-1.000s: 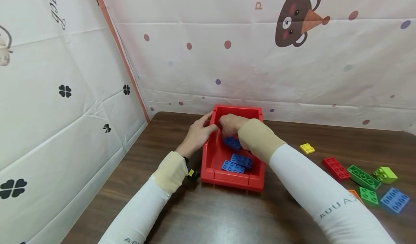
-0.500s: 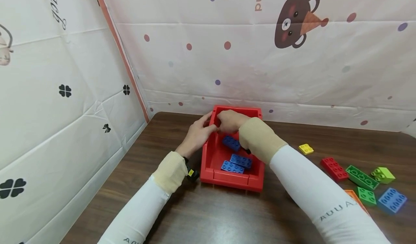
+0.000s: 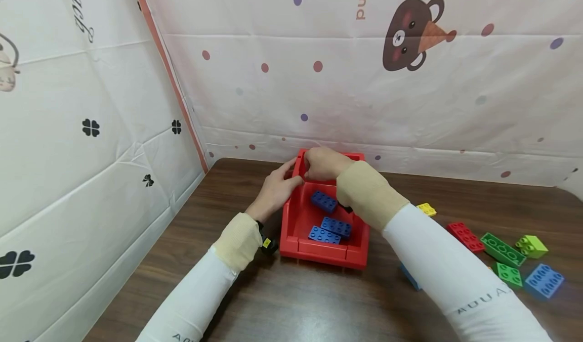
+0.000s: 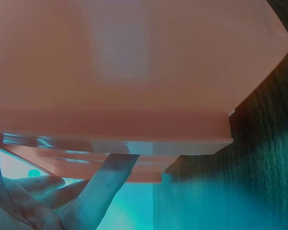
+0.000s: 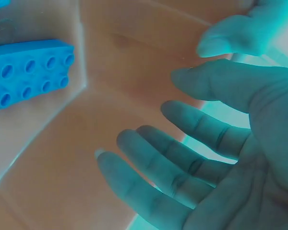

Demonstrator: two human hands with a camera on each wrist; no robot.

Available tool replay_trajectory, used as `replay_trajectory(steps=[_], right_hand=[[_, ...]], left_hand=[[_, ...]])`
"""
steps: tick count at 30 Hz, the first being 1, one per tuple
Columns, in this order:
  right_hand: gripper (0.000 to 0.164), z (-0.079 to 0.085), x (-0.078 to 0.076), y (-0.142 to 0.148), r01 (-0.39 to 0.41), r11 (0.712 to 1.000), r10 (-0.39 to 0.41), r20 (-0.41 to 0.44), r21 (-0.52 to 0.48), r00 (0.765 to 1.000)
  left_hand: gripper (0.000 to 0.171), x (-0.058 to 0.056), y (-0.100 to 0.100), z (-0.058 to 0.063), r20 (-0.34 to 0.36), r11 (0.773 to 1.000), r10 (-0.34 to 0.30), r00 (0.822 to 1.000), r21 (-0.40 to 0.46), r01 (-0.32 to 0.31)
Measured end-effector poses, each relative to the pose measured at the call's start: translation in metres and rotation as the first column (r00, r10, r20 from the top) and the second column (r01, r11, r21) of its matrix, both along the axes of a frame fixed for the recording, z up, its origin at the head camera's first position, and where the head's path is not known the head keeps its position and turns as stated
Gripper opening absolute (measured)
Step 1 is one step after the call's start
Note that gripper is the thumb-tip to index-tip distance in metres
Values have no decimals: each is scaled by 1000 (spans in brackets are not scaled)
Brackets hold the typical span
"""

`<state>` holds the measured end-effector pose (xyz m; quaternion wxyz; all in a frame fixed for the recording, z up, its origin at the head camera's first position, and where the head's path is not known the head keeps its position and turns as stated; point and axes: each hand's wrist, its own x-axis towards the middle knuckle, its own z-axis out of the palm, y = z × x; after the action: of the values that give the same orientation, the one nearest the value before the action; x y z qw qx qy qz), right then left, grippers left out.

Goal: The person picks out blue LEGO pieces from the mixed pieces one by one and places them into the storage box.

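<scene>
A red plastic bin (image 3: pixel 324 255) stands near the table's back edge, with blue toy building bricks (image 3: pixel 324 201) lying on its floor. My left hand (image 3: pixel 273 193) holds the bin's left side at the rim, thumb over the edge. In the left wrist view, the bin's outer wall (image 4: pixel 134 62) fills the upper part. My right hand (image 3: pixel 324 164) is over the back part of the bin. Seen from the right wrist, its fingers (image 5: pixel 151 163) are spread and loosely bent, with nothing between them. The left thumb (image 5: pixel 230 38) shows close by.
To the right lie a yellow brick (image 3: pixel 426 209), a red brick (image 3: pixel 464 237), a long green brick (image 3: pixel 503 249), a lime brick (image 3: pixel 531 247), a small green brick (image 3: pixel 507 275) and a large blue brick (image 3: pixel 544 281). Another blue brick (image 3: pixel 410 276) is partly under the right sleeve.
My right hand has risen toward the bin's back wall, showing more of the rearmost blue brick. My left hand stays at the rim. The right sleeve now covers the orange brick.
</scene>
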<state>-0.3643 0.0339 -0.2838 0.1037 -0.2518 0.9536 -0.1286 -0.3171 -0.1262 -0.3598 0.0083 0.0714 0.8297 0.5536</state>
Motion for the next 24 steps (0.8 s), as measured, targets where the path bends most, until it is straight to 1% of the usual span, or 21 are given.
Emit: replay_trajectory(steps=[7,13,19,24], right_hand=[[20,9,13,6,-29,999,28,-28,-22,999],[19,12,22,12,-20,999,18,-57,-31,998],[26,16,34,20,-44,999,41,-110,-27,993],[34,18,44,28,-27,999,24,-146,-18,989]], left_hand=[[66,-2,0,-1,13,1000,-1,1000,19,1],[66,-1,0,-1,19,1000,0,1000,20,-1],[66,-1,0,-1,26,999,-4,1000,33,3],[66,0,-1,-1,30,999,-8,1000,36,7]])
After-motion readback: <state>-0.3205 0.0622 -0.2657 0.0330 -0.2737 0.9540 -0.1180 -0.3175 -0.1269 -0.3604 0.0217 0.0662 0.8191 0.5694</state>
